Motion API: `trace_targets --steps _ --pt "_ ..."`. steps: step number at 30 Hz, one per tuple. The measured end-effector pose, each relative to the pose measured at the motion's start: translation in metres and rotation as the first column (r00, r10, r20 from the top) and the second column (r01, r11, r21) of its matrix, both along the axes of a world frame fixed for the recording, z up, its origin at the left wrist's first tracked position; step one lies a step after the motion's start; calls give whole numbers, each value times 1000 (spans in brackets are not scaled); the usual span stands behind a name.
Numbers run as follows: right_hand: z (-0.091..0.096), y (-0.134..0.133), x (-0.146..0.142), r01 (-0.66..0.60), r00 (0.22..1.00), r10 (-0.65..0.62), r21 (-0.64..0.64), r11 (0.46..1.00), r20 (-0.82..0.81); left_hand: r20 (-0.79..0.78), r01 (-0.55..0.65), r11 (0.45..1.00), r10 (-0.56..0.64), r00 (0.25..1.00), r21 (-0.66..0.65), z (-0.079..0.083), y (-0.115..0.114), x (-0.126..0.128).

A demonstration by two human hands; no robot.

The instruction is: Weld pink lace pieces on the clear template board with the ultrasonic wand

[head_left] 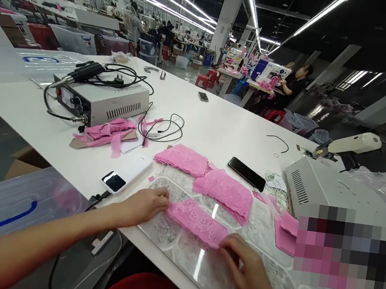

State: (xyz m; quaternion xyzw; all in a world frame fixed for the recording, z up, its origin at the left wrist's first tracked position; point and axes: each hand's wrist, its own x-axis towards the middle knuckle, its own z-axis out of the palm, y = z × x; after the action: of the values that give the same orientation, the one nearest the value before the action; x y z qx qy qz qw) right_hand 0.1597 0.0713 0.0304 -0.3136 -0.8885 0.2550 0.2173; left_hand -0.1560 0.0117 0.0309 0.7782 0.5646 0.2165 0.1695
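Note:
A strip of pink lace fabric [199, 222] is stretched between my two hands, over the clear mat [166, 236] on the white table. My left hand [145, 207] pinches its left end, fingers closed. At the right end, the thumb and fingers of my right hand [243, 262] grip the lace edge. Just beyond lie two stacks of pink lace pieces, one to the left [184, 160] and one nearer [224, 191]. What lies under the held strip is hidden.
A black phone [246, 173] lies behind the stacks. To the left are a grey control box [113, 101] with cables, pink lace bundles [109, 132] and a white device [127, 174]. Another grey machine [333, 186] stands at right. A person [295, 87] sits at a sewing machine farther back.

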Motion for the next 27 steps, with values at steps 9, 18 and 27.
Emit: trace_targets --steps 9,18,27 --pt "66 153 -84 123 987 -122 -2 992 -102 19 -264 959 264 964 106 61 131 -66" --pt "24 186 -150 -17 984 38 123 992 -173 -99 -189 963 211 972 193 30 130 -116" --pt "14 141 -73 55 987 -42 82 995 -154 -147 61 967 -25 989 247 22 109 -51"
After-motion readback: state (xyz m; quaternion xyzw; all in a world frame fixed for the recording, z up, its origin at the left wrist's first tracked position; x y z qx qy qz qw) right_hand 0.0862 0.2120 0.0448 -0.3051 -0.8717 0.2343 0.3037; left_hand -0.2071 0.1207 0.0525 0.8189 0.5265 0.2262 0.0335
